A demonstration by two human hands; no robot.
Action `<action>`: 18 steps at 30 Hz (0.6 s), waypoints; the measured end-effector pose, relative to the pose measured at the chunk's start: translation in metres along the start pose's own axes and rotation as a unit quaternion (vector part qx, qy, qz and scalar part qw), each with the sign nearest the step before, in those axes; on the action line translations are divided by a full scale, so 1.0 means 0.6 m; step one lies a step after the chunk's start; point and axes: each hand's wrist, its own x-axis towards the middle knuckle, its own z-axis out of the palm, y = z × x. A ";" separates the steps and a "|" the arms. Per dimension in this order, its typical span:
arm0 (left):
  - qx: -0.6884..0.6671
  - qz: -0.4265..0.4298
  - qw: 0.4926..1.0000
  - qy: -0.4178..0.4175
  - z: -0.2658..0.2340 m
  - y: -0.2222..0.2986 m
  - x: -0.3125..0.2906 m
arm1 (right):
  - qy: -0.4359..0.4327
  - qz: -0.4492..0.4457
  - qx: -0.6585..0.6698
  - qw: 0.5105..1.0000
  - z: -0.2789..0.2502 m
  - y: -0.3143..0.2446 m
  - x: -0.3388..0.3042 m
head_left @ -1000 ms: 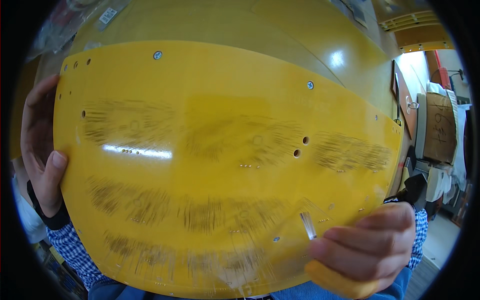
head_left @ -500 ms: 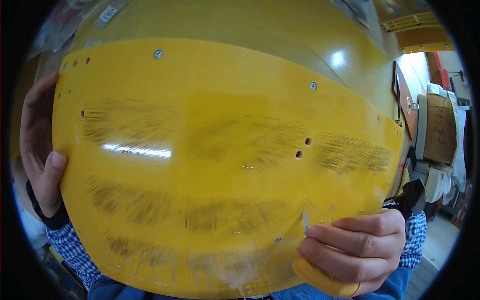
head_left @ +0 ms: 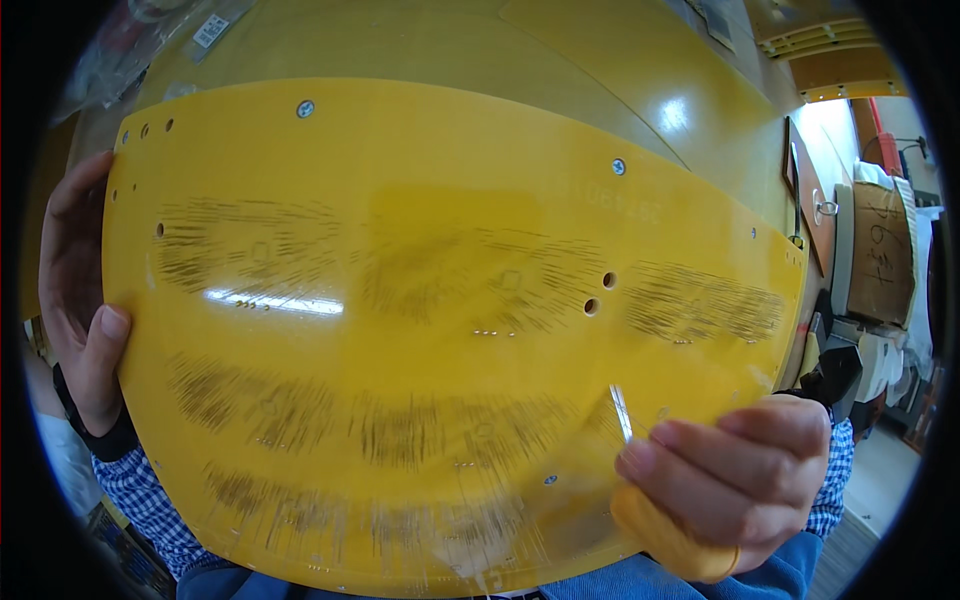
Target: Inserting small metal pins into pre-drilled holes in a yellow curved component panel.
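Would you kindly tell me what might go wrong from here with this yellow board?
The thin, shiny tool in the right hand could slip and scratch the yellow board, as it appears right over its surface. The left hand holds only the left edge, so pressing near the lower right might shift the board.

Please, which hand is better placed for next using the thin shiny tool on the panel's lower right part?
Likely the right hand: it holds the thin shiny tool at the yellow panel's lower right part. The left hand grips the panel's left edge, farther away.
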 end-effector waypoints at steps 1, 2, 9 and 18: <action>-0.008 0.001 1.000 0.002 0.000 -0.001 0.000 | -0.002 0.000 -0.003 1.000 -0.009 0.000 0.004; -0.010 0.002 1.000 0.003 0.000 -0.001 0.000 | -0.033 -0.006 0.012 0.999 -0.015 -0.001 0.007; -0.015 0.014 1.000 0.001 0.004 -0.005 0.006 | -0.021 0.034 0.124 0.991 -0.027 0.002 0.006; 0.012 0.010 1.000 -0.011 -0.004 -0.005 0.004 | 0.015 -0.058 0.006 0.998 -0.005 0.008 0.003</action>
